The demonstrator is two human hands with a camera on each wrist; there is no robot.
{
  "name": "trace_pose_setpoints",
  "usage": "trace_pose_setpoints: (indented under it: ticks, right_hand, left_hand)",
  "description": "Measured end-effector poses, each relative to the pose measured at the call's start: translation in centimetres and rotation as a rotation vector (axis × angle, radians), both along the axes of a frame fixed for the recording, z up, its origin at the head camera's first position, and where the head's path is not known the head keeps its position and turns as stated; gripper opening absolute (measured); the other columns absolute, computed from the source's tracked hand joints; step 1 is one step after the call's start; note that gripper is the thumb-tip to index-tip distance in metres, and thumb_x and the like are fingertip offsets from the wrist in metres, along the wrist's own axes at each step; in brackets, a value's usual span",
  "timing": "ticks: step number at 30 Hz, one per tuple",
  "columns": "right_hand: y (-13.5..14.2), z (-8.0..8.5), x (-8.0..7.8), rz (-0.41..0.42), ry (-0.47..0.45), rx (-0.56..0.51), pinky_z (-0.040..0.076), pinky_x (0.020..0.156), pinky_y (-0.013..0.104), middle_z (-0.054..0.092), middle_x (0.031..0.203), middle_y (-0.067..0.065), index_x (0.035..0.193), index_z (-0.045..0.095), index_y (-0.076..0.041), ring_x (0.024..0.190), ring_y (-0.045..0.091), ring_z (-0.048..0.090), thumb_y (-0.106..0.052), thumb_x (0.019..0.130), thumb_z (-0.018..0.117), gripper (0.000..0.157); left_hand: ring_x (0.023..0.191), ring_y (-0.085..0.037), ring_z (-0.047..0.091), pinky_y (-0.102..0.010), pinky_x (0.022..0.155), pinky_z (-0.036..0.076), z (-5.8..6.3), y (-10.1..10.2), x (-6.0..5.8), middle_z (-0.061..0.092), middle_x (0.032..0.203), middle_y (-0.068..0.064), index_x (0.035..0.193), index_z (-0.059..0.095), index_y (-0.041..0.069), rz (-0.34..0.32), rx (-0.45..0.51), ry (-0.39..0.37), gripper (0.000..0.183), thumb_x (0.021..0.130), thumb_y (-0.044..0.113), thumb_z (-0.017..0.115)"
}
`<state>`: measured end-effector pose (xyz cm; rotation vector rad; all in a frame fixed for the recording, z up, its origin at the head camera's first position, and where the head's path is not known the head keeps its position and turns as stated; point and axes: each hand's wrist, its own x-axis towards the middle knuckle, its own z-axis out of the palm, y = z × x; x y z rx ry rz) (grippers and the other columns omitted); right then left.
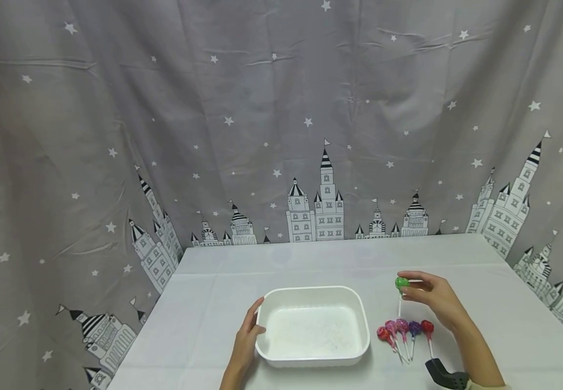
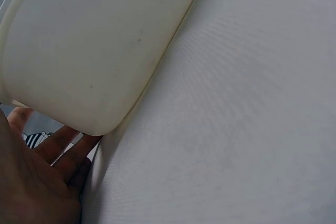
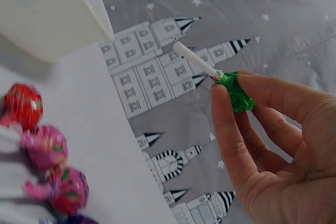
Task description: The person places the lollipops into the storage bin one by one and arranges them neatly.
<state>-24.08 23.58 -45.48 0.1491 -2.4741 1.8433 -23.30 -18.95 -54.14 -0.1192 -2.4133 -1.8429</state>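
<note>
My right hand (image 1: 430, 295) pinches a green-wrapped lollipop (image 1: 401, 283) by its candy end between thumb and fingers, its white stick pointing down in the head view. The right wrist view shows the same green lollipop (image 3: 239, 92) at the fingertips. My left hand (image 1: 247, 336) grips the left side of a white plastic basin (image 1: 311, 361), thumb at the rim and fingers along the outer wall. In the left wrist view, fingers of the left hand (image 2: 47, 166) touch the basin wall (image 2: 94, 51). The basin holds nothing visible.
Several lollipops lie fanned out right of the basin: an orange-red one (image 1: 383, 333), pink ones (image 1: 401, 325), a purple one (image 1: 415, 328) and a red one (image 1: 427, 326). White cloth covers the table (image 1: 213, 292). A grey castle-print curtain (image 1: 262, 108) hangs behind it.
</note>
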Motion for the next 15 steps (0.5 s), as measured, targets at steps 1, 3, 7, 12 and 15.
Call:
trace_pose_setpoints:
  ticks: [1,3,7,12,15]
  right_hand:
    - [-0.2,0.1,-0.1,0.005,-0.001,-0.004,0.048,0.086,0.046,0.060,0.113,0.022,0.124,0.053,0.003,0.086,0.021,0.067,-0.023,0.083,0.067,0.051]
    - [-0.7,0.1,-0.2,0.015,-0.001,-0.008,0.045,0.088,0.051,0.060,0.113,0.021,0.124,0.053,0.002,0.086,0.021,0.067,-0.023,0.083,0.068,0.050]
    - [-1.7,0.2,-0.6,0.030,0.005,-0.019,0.042,0.089,0.055,0.061,0.111,0.020,0.123,0.055,0.000,0.086,0.023,0.066,-0.023,0.082,0.068,0.050]
    - [-3.4,0.2,-1.2,0.060,0.004,-0.038,0.042,0.090,0.053,0.061,0.111,0.018,0.121,0.057,-0.002,0.087,0.024,0.066,-0.024,0.080,0.070,0.048]
    - [-4.6,0.2,-1.5,0.093,-0.001,-0.069,0.043,0.091,0.052,0.061,0.110,0.018,0.121,0.056,0.000,0.087,0.025,0.066,-0.022,0.080,0.070,0.048]
  left_hand:
    - [0.123,-0.041,0.042,-0.054,0.091,0.041,0.0,0.0,0.0,0.037,0.141,-0.019,0.141,0.037,0.025,0.004,-0.004,0.001,0.064,0.080,0.005,0.044]
    - [0.122,-0.042,0.042,-0.054,0.091,0.041,0.0,0.1,0.0,0.038,0.141,-0.020,0.141,0.037,0.024,0.004,-0.004,0.007,0.064,0.080,0.005,0.043]
    - [0.122,-0.042,0.042,-0.055,0.091,0.040,-0.1,0.2,0.1,0.038,0.140,-0.020,0.141,0.038,0.024,0.005,-0.001,0.017,0.064,0.080,0.005,0.043]
    - [0.124,-0.042,0.039,-0.057,0.093,0.037,-0.2,0.1,0.0,0.036,0.143,-0.017,0.141,0.038,0.023,0.010,-0.018,0.036,0.064,0.079,0.005,0.043]
    - [0.125,-0.041,0.038,-0.057,0.094,0.036,-0.1,0.1,0.1,0.036,0.144,-0.014,0.140,0.039,0.024,0.015,-0.016,0.030,0.064,0.079,0.005,0.044]
